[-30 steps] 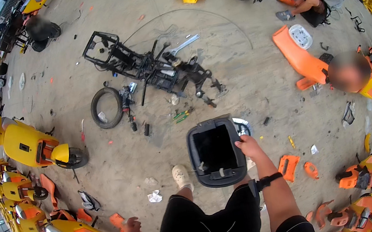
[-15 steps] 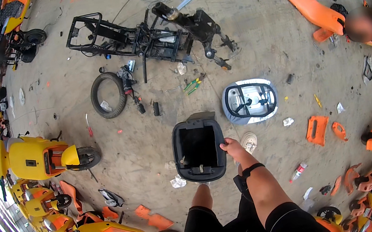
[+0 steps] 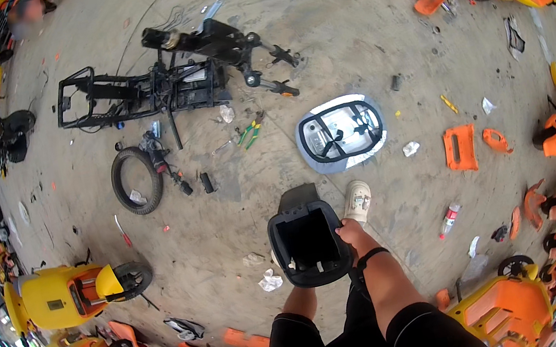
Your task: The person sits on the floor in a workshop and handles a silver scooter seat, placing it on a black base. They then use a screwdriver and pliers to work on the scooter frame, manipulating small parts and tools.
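My right hand (image 3: 352, 232) is closed on the right rim of a black, open-topped plastic bin (image 3: 316, 275) with rounded corners and a flap at its far edge. The bin is held in front of my body, its opening facing up and its inside dark. My left hand is not visible; a bare limb (image 3: 301, 303) below a black garment runs beneath the bin, and I cannot tell whether it is an arm or a leg. Beyond my beige shoe (image 3: 358, 202) lies an oval grey-and-white shell (image 3: 312, 157) with a black inner frame.
A black vehicle frame (image 3: 190, 85), a tyre (image 3: 120, 189), and green-handled pliers (image 3: 253, 133) lie on the concrete floor ahead. Yellow scooters (image 3: 56, 296) line the left. Orange panels (image 3: 464, 164) and a bottle (image 3: 449, 220) lie right. Another person appears at far right.
The view has shifted, so the frame and tyre appear farther left and the scooters lower. The bin has tilted slightly and sits a little lower and farther right, still in my right hand.
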Demonstrator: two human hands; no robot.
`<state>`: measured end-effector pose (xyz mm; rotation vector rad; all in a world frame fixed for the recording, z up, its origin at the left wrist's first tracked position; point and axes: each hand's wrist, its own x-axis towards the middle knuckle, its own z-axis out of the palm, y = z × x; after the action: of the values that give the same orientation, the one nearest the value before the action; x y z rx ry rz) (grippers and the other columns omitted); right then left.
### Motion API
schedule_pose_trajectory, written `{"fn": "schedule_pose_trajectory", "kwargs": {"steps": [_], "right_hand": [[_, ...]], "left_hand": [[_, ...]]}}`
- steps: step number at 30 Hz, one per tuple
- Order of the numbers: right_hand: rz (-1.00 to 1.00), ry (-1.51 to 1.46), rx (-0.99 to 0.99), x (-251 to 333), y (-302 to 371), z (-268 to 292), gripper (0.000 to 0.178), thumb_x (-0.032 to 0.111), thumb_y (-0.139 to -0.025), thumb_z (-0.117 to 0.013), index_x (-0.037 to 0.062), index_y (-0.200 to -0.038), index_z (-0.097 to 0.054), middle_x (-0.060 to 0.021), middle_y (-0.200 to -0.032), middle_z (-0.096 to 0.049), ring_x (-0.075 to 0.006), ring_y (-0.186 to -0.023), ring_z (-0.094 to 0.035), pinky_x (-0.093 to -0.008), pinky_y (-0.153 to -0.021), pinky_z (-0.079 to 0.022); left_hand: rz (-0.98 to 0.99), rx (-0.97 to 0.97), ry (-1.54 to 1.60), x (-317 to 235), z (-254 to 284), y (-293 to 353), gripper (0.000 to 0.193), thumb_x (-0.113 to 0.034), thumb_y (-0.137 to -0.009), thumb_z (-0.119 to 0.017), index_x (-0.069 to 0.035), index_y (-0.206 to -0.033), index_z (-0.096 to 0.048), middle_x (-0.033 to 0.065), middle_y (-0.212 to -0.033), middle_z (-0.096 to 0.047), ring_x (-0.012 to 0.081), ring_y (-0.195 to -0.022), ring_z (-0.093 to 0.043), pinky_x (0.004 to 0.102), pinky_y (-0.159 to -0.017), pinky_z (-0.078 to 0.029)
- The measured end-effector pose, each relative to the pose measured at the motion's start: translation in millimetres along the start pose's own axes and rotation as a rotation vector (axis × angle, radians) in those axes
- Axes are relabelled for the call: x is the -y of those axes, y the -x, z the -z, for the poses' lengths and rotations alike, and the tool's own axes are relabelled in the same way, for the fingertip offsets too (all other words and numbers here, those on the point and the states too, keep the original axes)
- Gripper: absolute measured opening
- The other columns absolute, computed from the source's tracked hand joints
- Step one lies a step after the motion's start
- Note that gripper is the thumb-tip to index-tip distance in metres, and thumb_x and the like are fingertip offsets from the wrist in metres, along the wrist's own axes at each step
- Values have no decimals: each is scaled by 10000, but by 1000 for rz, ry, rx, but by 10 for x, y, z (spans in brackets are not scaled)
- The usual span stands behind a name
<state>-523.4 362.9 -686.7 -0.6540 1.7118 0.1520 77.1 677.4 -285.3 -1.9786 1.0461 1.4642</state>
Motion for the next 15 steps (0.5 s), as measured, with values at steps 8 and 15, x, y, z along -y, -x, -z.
{"fn": "schedule_pose_trajectory", "kwargs": {"steps": [8,15], "right_hand": [[12,-65,-66,119,256,179,570,421,-886,-654,-5,-1257,-576,-215,-1220,-640,-389,-1159,-591,-445,-987,-466],[84,68,-352,-184,-134,865,374,392,-939,-544,45,-1033,-645,-219,-1011,-685,-403,-1013,-639,-503,-889,-499]], "left_hand": [[-100,-64,275,-675,175,-311,411,-354,-985,-539,-45,-1257,-552,75,-926,-690,162,-770,-645,283,-675,-510],[233,33,379,-1542,-50,-350,349,-187,-961,-529,-45,-1277,-572,84,-991,-692,165,-863,-659,287,-704,-522]]}}
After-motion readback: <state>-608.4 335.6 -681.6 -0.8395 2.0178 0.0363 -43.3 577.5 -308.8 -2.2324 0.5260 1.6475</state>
